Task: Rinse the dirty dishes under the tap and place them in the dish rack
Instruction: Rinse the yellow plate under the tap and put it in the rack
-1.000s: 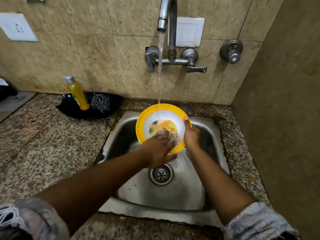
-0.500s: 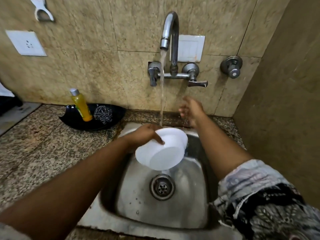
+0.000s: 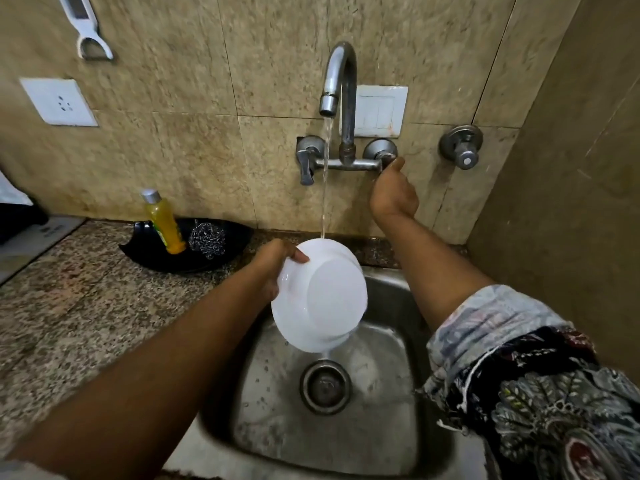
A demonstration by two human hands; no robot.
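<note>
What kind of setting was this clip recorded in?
Most likely a home kitchen: a steel sink set in a granite counter, a wall tap running, and dish soap beside a steel scrubber.

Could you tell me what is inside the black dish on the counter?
The black dish holds a yellow bottle and a steel scrubber. Anything behind or under them is hidden.

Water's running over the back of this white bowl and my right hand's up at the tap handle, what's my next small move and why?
Probably turn the right tap handle to shut the water off. The right hand already reaches it, while the left hand holds the white bowl tilted over the sink, its underside looking clean and draining.
</note>
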